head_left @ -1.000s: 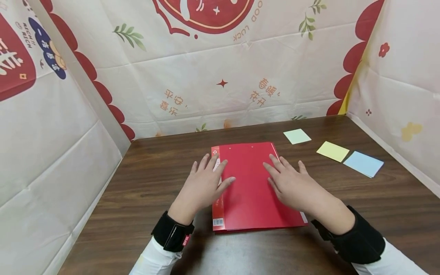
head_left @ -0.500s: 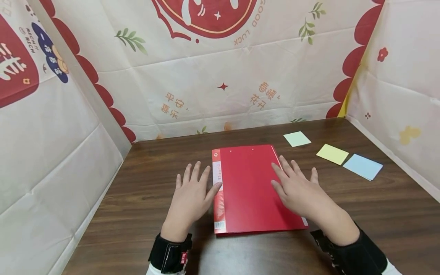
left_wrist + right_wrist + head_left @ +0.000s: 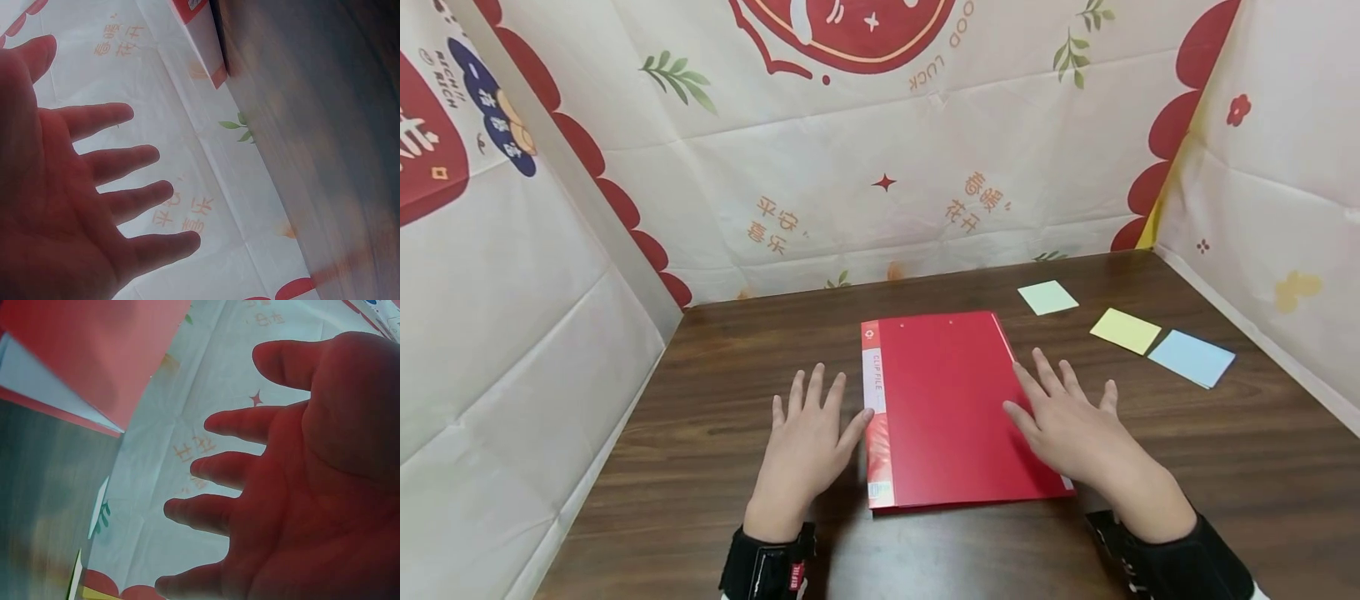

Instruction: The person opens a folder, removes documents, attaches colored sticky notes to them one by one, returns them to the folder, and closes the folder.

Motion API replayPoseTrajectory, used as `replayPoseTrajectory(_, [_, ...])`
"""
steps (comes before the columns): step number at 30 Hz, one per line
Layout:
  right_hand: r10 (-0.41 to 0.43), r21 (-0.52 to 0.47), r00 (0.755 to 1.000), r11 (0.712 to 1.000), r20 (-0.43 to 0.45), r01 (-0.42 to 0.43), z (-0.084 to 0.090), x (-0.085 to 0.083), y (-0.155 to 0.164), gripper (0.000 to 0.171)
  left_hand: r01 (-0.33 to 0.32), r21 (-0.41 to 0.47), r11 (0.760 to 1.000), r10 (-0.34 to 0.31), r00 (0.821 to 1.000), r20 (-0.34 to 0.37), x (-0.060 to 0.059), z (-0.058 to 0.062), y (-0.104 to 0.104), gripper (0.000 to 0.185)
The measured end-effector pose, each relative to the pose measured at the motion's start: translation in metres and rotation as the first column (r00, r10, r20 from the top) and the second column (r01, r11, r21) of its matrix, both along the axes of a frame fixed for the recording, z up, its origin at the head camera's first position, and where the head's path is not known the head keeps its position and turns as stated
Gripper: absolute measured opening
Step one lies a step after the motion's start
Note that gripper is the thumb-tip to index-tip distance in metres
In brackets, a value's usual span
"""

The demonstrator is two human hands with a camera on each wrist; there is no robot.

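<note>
In the head view, bright, even light is spread, and the fingers (image 3: 815, 388) of the left hand (image 3: 797, 454) and right hand (image 3: 1075, 429) are sharply rendered. Soft shadows are cast under the right fingers on the red folder (image 3: 951, 400) and below the left thumb (image 3: 854, 429) on the table (image 3: 917, 550), where glare is caught nearer than the fingers. In the wrist views (dimmer, hazier), the palms (image 3: 56, 212) are darkly backlit; past the fingertips, the table is blurred.

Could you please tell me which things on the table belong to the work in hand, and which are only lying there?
Likely in the work:
folder, the thing nearest to the left hand and right hand

Probably just lying there, with neither hand on them:
green paper
yellow paper
blue paper
</note>
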State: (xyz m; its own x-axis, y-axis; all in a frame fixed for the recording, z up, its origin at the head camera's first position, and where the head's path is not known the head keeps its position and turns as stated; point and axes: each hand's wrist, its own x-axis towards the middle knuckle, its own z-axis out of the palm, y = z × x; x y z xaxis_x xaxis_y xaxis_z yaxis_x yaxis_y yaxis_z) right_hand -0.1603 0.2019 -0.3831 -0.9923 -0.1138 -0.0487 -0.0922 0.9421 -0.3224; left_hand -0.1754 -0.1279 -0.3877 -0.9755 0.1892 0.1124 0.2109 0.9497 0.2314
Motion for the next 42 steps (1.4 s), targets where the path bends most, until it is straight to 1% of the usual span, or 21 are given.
replayPoseTrajectory(4, [-0.002,0.011,1.000,1.000,-0.009,0.002,-0.001,0.000,0.001,0.079,0.002,-0.003,1.000,-0.002,1.000,-0.002,0.000,0.002,0.000,0.073])
replayPoseTrajectory(9, [-0.003,0.027,1.000,1.000,0.004,0.003,-0.003,0.001,0.002,0.079,0.001,0.001,1.000,-0.001,1.000,0.012,0.000,0.002,0.001,0.073])
replayPoseTrajectory(13, [0.007,0.037,1.000,0.999,0.010,-0.007,-0.004,0.001,0.002,0.079,0.013,0.003,1.000,-0.013,1.000,0.015,0.000,0.001,0.001,0.074])
replayPoseTrajectory(18, [0.036,0.039,0.999,0.999,0.008,-0.037,-0.003,0.000,0.003,0.075,0.031,-0.003,1.000,-0.031,0.999,0.010,-0.001,0.007,0.001,0.076])
replayPoseTrajectory(21, [0.058,0.039,0.998,0.998,-0.008,-0.058,-0.002,-0.002,0.003,0.071,0.069,-0.021,0.997,-0.069,0.997,0.019,0.000,0.012,0.008,0.076])
replayPoseTrajectory(23, [0.068,0.034,0.998,0.997,-0.021,-0.067,-0.001,-0.004,0.004,0.068,0.125,-0.048,0.991,-0.124,0.992,0.032,0.002,0.016,0.017,0.076])
replayPoseTrajectory(25, [0.073,0.024,0.997,0.997,-0.035,-0.072,0.002,-0.005,0.004,0.066,0.200,-0.092,0.975,-0.197,0.979,0.046,0.005,0.018,0.029,0.074])
replayPoseTrajectory(26, [0.072,0.019,0.997,0.997,-0.039,-0.071,0.003,-0.006,0.005,0.066,0.243,-0.123,0.962,-0.238,0.970,0.053,0.007,0.018,0.036,0.074])
replayPoseTrajectory(29, [0.067,0.006,0.997,0.998,-0.042,-0.066,0.006,-0.009,0.007,0.066,0.360,-0.201,0.911,-0.351,0.933,0.081,0.013,0.017,0.057,0.072])
replayPoseTrajectory(32, [0.063,0.007,0.997,0.998,-0.034,-0.063,0.006,-0.012,0.008,0.066,0.442,-0.259,0.859,-0.428,0.897,0.114,0.018,0.013,0.074,0.074])
replayPoseTrajectory(35, [0.062,0.009,0.998,0.998,-0.027,-0.061,0.005,-0.013,0.009,0.065,0.493,-0.290,0.820,-0.467,0.870,0.159,0.021,0.008,0.085,0.079])
replayPoseTrajectory(37, [0.061,0.009,0.998,0.998,-0.021,-0.061,0.004,-0.013,0.009,0.065,0.510,-0.295,0.808,-0.471,0.860,0.196,0.023,0.006,0.091,0.083])
replayPoseTrajectory(39, [0.057,0.007,0.998,0.998,-0.015,-0.057,0.003,-0.013,0.010,0.066,0.520,-0.310,0.796,-0.472,0.854,0.218,0.024,0.003,0.095,0.085])
replayPoseTrajectory(42, [0.051,0.004,0.999,0.999,-0.004,-0.051,0.004,-0.013,0.011,0.067,0.520,-0.331,0.787,-0.469,0.854,0.227,0.024,0.001,0.098,0.083])
